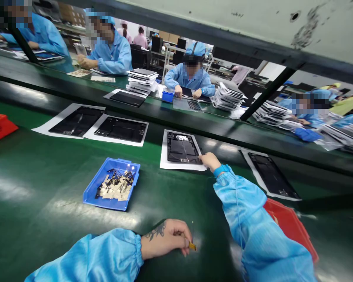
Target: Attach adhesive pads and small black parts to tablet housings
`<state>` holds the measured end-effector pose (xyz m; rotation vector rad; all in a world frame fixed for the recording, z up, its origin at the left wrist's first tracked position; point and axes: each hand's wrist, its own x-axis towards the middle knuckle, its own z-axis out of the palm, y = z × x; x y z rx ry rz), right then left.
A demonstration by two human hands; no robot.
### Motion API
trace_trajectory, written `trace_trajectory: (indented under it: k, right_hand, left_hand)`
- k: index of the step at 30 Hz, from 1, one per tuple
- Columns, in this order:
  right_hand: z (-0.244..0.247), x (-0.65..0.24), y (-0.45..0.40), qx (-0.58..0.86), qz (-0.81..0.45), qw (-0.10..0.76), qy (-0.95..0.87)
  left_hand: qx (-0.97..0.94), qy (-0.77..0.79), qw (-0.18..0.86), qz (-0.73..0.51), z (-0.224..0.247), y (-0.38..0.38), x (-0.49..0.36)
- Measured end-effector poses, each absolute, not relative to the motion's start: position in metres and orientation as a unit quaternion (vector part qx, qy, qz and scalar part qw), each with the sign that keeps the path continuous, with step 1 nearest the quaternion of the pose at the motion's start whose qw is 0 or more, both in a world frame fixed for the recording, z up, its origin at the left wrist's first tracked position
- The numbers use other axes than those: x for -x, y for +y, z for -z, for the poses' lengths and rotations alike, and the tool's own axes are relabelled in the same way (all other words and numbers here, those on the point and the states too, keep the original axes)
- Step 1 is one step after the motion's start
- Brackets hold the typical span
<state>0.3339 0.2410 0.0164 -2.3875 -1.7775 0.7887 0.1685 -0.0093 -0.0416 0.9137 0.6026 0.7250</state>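
My left hand (170, 237) is low over the green bench, its fingers closed on a small yellow strip (192, 246) that looks like flexible film. Farther forward, my right hand (210, 161) pinches the near right corner of an opened tablet housing (182, 148). That black housing lies on a white sheet (164, 156), its inside facing up. To the left of my hands stands a blue tray (90, 196) with a heap of small beige pieces and thin black wires (117, 185).
More black housings (120, 129) lie on white sheets along the bench's far side, one (272, 176) to the right. A red bin (297, 227) is beside my right sleeve, another (0, 127) at far left. Across a ledge, co-workers (190, 74) sit by stacked parts (142, 81).
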Motion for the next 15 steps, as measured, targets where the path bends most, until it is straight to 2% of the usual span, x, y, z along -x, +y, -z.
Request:
trace_trajectory:
  k: [9,13,15]
  right_hand:
    - [-0.01,-0.365,0.121,0.709,-0.44,0.109,-0.539]
    - [-0.008,-0.39,0.056,0.687,-0.456,0.131,-0.55]
    - [-0.005,-0.409,0.029,0.652,-0.408,0.13,-0.626]
  left_hand:
    - [-0.435,0.269,0.793,-0.33,0.032,-0.026,-0.172]
    - [-0.492,0.207,0.796,-0.286,0.002,-0.044,-0.168]
    - [-0.534,0.17,0.791,-0.248,-0.011,-0.052,-0.165]
